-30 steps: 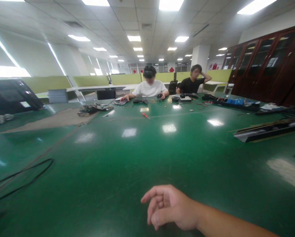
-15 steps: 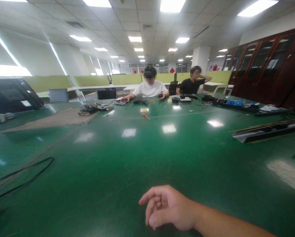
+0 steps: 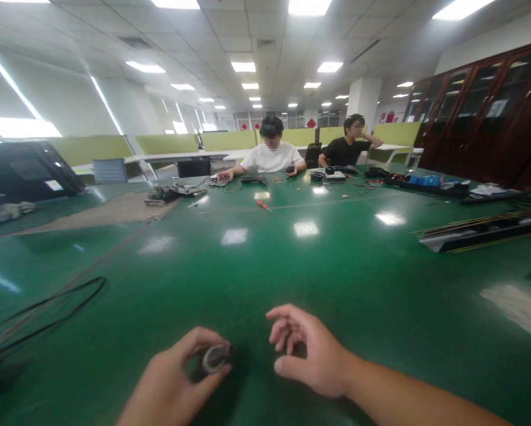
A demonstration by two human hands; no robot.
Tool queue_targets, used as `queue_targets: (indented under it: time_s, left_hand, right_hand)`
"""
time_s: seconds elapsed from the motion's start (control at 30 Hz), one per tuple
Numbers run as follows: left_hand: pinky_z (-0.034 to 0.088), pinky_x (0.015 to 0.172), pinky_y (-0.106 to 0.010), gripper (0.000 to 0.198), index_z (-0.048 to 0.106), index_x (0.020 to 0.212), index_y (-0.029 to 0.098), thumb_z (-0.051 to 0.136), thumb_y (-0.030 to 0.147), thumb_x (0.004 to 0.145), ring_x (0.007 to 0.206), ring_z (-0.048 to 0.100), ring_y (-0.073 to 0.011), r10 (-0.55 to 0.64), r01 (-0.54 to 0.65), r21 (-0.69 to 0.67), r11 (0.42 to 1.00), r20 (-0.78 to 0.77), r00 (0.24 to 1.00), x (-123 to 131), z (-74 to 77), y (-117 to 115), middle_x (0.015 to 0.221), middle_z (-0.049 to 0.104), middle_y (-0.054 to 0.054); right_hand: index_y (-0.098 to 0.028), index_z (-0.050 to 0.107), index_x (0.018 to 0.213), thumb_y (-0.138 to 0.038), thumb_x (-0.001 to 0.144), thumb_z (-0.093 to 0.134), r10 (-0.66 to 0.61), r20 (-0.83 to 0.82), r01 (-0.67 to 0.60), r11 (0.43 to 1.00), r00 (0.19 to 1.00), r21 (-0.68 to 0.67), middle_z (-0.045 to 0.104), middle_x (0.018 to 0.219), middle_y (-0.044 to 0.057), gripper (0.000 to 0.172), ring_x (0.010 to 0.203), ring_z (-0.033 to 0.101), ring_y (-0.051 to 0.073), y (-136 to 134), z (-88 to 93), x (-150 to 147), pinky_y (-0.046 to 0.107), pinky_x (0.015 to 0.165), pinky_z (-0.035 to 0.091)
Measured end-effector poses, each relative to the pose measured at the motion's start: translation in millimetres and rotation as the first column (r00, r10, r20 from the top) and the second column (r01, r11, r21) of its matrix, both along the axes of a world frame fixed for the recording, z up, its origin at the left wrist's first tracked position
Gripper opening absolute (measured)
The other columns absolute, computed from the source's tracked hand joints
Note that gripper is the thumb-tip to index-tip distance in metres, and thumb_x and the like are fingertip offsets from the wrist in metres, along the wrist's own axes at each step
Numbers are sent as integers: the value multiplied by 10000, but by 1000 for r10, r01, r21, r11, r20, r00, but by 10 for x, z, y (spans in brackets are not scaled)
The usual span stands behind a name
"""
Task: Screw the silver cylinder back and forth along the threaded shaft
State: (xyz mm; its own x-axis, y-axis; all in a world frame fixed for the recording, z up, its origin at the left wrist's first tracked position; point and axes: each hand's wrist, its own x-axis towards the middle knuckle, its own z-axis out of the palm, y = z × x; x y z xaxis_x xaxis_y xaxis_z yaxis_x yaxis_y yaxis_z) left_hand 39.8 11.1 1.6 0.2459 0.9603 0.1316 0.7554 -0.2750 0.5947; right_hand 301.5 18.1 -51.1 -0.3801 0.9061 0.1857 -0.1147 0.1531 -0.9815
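Low in the head view, my left hand (image 3: 180, 373) grips a small round grey object (image 3: 214, 359) between thumb and fingers. Its near end is a pale ring with a dark middle; its exact kind I cannot make out. To the right of it, my right hand (image 3: 312, 352) is held over the green tabletop (image 3: 256, 278), thumb and curled fingers apart, with nothing between them. A gap separates the right fingertips from the grey object.
A black cable (image 3: 76, 296) loops at the left. Farther back lie a red screwdriver (image 3: 263, 205) and a pile of parts (image 3: 171, 192). Long black channels (image 3: 482, 231) lie at right. Two people (image 3: 273, 157) sit across the table; one has hands on small items.
My left hand has come into view from the bottom, with the small round grey object in it. My right hand has shifted slightly up and to the right, still empty.
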Motion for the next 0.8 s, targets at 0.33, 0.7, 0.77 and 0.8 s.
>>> queue_targets:
  time_s: [0.33, 0.7, 0.77, 0.8]
  left_hand:
    - [488, 897, -324, 355, 654, 1140, 229, 745, 261, 799, 990, 681, -246, -278, 346, -172, 922, 325, 904, 712, -256, 499, 1066, 750, -39]
    - [413, 669, -242, 210, 579, 914, 190, 736, 272, 801, 762, 580, -172, -275, 361, -212, 908, 347, 897, 668, -300, 484, 828, 657, 10]
    - [410, 676, -245, 222, 584, 918, 188, 746, 272, 792, 773, 576, -174, -283, 365, -212, 906, 337, 898, 658, -304, 481, 835, 654, 8]
    - [409, 679, -246, 228, 587, 920, 188, 751, 272, 786, 776, 576, -175, -286, 368, -213, 905, 335, 898, 654, -303, 478, 836, 653, 9]
  right_hand:
    - [-219, 521, 1137, -30, 626, 624, -272, 107, 282, 955, 956, -88, 588, 1035, 36, 554, 876, 605, 165, 93, -20, -37, 253, 689, 484]
    - [-194, 635, 918, -21, 678, 580, -264, 304, 276, 961, 915, 1, 640, 897, 18, 301, 812, 630, 176, 75, 32, -30, 261, 674, 493]
    - [-192, 649, 907, -30, 694, 587, -262, 306, 274, 962, 915, 3, 663, 886, 16, 275, 816, 639, 177, 73, 42, -35, 267, 699, 497]
    - [-191, 655, 903, -42, 706, 596, -258, 303, 272, 962, 918, -5, 675, 880, 16, 254, 810, 644, 176, 74, 47, -38, 271, 709, 498]
